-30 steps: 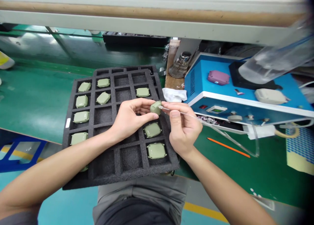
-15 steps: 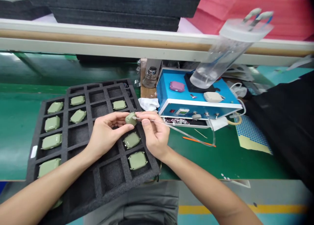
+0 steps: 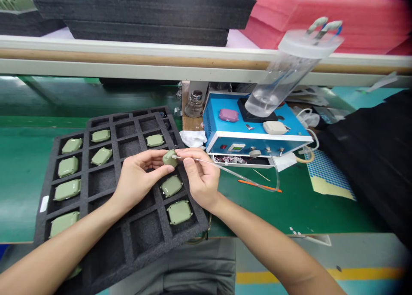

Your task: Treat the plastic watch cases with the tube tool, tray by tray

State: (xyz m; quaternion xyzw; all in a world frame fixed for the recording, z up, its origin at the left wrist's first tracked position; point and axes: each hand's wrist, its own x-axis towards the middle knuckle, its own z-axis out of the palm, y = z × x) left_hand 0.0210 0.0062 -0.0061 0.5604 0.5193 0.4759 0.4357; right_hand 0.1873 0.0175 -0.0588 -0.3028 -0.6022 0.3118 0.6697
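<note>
My left hand (image 3: 138,172) grips a green watch-like case (image 3: 169,157) between thumb and fingers, tilted up over the tray. Thumb and fingers of my right hand (image 3: 202,174) close on the end of a thin clear tube (image 3: 231,170). The tube's pale tip meets the near face of the case, or lies very close to it; I cannot tell which. Below both hands lies a black foam tray (image 3: 146,232), with similar green cases in several compartments. One green case (image 3: 179,212) rests near its right corner, another (image 3: 171,186) just behind it.
A blue control box (image 3: 257,142) carries a clear cylinder (image 3: 273,76), a purple case (image 3: 228,115) and a beige case (image 3: 274,127). An orange stick (image 3: 259,186) lies on the green bench. A glass bottle (image 3: 194,104) stands behind. Above runs a shelf edge (image 3: 128,61).
The whole view has shifted slightly, with the box and shelf a little lower and further left. Both hands keep nearly the same pose on the case and tube.
</note>
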